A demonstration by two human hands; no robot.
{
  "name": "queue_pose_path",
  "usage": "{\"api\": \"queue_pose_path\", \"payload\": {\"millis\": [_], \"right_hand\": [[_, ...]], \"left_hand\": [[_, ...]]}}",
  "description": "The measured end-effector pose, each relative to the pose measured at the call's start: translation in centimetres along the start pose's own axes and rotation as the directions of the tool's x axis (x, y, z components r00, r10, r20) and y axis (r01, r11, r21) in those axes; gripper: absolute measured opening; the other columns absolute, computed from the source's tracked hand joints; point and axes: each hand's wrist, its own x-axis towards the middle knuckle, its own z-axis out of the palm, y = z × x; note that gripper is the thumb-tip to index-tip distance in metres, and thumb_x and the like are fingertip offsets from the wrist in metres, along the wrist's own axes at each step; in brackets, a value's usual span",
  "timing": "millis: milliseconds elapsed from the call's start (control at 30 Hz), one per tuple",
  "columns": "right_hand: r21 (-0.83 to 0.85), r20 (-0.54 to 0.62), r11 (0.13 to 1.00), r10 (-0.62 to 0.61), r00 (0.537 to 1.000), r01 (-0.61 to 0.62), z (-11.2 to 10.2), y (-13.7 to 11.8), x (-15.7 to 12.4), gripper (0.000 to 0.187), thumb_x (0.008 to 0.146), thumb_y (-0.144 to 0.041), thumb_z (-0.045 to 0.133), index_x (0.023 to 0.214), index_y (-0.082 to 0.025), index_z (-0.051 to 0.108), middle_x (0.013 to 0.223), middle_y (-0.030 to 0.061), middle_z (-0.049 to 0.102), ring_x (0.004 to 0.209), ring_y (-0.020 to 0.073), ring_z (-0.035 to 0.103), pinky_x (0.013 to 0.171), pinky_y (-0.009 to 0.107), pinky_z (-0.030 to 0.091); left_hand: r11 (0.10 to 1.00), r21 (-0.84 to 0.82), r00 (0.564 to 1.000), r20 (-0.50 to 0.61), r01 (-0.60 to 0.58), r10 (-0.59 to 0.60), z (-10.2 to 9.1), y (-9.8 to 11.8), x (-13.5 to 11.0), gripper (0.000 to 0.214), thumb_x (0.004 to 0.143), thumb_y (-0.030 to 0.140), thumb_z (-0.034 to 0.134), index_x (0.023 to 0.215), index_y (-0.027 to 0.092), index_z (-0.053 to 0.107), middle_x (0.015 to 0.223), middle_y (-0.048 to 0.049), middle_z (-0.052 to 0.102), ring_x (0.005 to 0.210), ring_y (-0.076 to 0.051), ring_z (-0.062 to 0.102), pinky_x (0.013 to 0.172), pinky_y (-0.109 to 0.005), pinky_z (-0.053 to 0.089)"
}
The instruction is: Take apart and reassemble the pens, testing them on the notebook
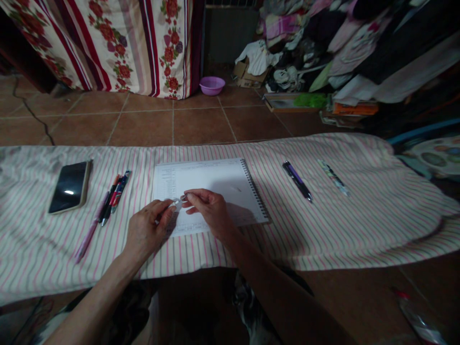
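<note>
Over the lower left of a spiral notebook my two hands meet. My left hand is closed in a pinch on a small whitish piece, too small to name. Close against it, the thumb and forefinger of my right hand pinch something small and dark that I cannot make out. The open page is mostly blank, with printed lines down its left side and along its top and bottom edges. Its black spiral binding runs down the right.
Left of the notebook lie several pens and a phone. A dark pen with purple and a pale patterned pen lie to the right. Striped cloth covers the surface. Beyond are a purple basin and piled clothes.
</note>
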Motion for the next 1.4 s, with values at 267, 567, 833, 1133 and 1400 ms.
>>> {"api": "queue_pose_path", "payload": {"millis": [267, 567, 833, 1133, 1400], "right_hand": [[-0.025, -0.004, 1.0, -0.014, 1.0, 0.014, 0.01, 0.1, 0.08, 0.017, 0.068, -0.032, 0.065, 0.077, -0.017, 0.068, 0.069, 0.0009, 0.068, 0.061, 0.013, 0.066, 0.051, 0.023, 0.054], [-0.031, 0.012, 0.999, -0.018, 1.0, 0.019, 0.15, 0.06, -0.06, 0.019, 0.066, -0.033, 0.066, 0.077, -0.017, 0.068, 0.068, 0.0005, 0.069, 0.061, 0.0125, 0.066, 0.051, 0.021, 0.054], [-0.01, 0.033, 1.0, 0.0, 0.999, 0.001, 0.25, 0.3, 0.04, 0.016, 0.065, -0.029, 0.066, 0.076, -0.018, 0.068, 0.069, 0.0008, 0.069, 0.061, 0.013, 0.066, 0.051, 0.022, 0.053], [0.023, 0.029, 1.0, 0.005, 1.0, -0.006, 0.32, 0.48, 0.07, 0.014, 0.063, -0.022, 0.065, 0.076, -0.018, 0.068, 0.067, -0.0011, 0.069, 0.061, 0.0118, 0.066, 0.049, 0.019, 0.052], [0.019, 0.039, 0.999, 0.026, 0.999, -0.027, 0.34, 0.31, -0.02, 0.016, 0.064, -0.023, 0.065, 0.078, -0.017, 0.068, 0.068, -0.0005, 0.068, 0.062, 0.0123, 0.066, 0.048, 0.019, 0.051]], "left_hand": [[1.0, -0.002, 1.0, 0.002, -0.011, 0.011, -0.04, 0.12, 0.09, 0.03, 0.087, 0.038, 0.042, 0.095, 0.017, 0.063, 0.073, -0.002, 0.064, 0.061, -0.013, 0.06, 0.056, -0.023, 0.043], [0.999, -0.045, 1.0, 0.018, 0.026, -0.025, -0.01, 0.25, -0.01, 0.031, 0.086, 0.039, 0.042, 0.096, 0.019, 0.064, 0.076, -0.0025, 0.065, 0.063, -0.013, 0.06, 0.058, -0.024, 0.044], [0.999, -0.031, 1.0, 0.023, 0.009, -0.008, 0.26, 0.02, -0.04, 0.031, 0.087, 0.038, 0.042, 0.097, 0.018, 0.063, 0.082, -0.0042, 0.067, 0.068, -0.015, 0.061, 0.06, -0.024, 0.045], [0.999, -0.053, 1.0, 0.013, -0.005, 0.005, 0.34, 0.09, 0.0, 0.031, 0.087, 0.038, 0.043, 0.098, 0.017, 0.063, 0.082, -0.0043, 0.066, 0.071, -0.016, 0.063, 0.062, -0.025, 0.046], [0.995, -0.101, 1.0, 0.021, 0.023, -0.021, 0.38, 0.21, 0.07, 0.03, 0.087, 0.037, 0.043, 0.098, 0.016, 0.063, 0.082, -0.0044, 0.067, 0.071, -0.015, 0.063, 0.062, -0.025, 0.046]]}}
